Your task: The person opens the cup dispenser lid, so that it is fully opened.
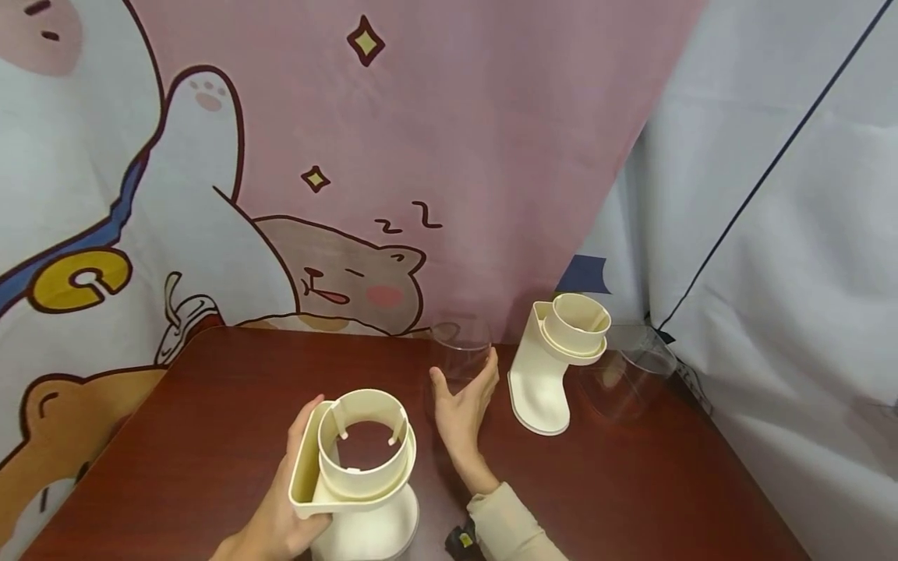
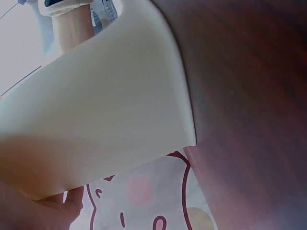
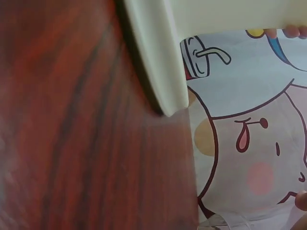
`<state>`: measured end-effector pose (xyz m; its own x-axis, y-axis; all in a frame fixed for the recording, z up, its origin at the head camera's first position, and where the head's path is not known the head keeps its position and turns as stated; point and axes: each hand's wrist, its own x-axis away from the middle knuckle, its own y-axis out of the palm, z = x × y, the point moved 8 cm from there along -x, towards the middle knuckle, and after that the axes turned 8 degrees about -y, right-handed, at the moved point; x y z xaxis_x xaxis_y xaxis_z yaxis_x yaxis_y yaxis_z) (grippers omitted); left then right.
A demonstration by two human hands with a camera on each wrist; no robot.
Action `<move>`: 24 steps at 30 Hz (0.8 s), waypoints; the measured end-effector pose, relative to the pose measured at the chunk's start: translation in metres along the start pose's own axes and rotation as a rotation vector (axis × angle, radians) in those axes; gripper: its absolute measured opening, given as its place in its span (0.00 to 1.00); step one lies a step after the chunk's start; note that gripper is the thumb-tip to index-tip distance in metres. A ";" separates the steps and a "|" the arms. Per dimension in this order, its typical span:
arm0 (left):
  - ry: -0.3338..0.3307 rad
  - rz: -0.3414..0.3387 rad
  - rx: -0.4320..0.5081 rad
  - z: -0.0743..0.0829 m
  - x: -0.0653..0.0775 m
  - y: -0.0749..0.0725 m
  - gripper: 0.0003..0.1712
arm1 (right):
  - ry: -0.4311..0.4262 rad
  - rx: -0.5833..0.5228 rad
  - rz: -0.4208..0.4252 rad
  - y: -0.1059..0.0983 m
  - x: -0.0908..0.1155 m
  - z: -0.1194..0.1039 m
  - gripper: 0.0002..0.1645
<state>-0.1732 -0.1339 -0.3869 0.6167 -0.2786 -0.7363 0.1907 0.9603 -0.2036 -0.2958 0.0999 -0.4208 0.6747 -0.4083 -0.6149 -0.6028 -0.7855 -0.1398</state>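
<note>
Two cream stands, two clear cups, two hands. Lower centre-left of the head view: left hand [image 1: 284, 506] curled round the near cream stand [image 1: 358, 475], thumb up its left side, gripping the ring part; stand base sits on the desk [image 1: 210, 413] close to the near edge. Left wrist view shows the stand's flat wall [image 2: 105, 110] filling the frame, desk to the right. Centre: right hand [image 1: 464, 409] with fingers straight, holding nothing, fingertips just at the near clear cup [image 1: 461, 352]. Right of it, second cream stand [image 1: 557, 362] upright; second clear cup [image 1: 631, 374] tilted by the desk's right edge. Bare desk at left and lower right; cartoon curtain [image 1: 337, 195] behind.
</note>
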 end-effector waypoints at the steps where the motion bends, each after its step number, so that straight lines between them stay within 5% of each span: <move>1: -0.004 0.000 0.003 0.000 0.000 -0.001 0.68 | -0.004 -0.011 0.006 0.000 0.000 0.000 0.60; 9: -0.025 -0.015 0.004 -0.002 -0.001 0.001 0.68 | 0.009 -0.048 -0.001 0.000 0.001 0.010 0.61; 18: 0.004 -0.006 -0.023 -0.001 -0.001 0.002 0.68 | 0.076 0.028 -0.033 -0.003 0.003 0.021 0.66; 21: 0.001 0.006 -0.028 0.000 0.000 0.001 0.68 | 0.039 0.030 -0.019 -0.008 -0.003 0.010 0.64; 24: -0.024 0.023 -0.053 0.000 0.002 0.000 0.67 | -0.085 -0.074 0.014 -0.015 -0.009 -0.015 0.53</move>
<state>-0.1719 -0.1341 -0.3881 0.6388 -0.2562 -0.7255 0.1360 0.9657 -0.2212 -0.2868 0.1083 -0.4016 0.6262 -0.3813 -0.6801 -0.5765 -0.8136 -0.0747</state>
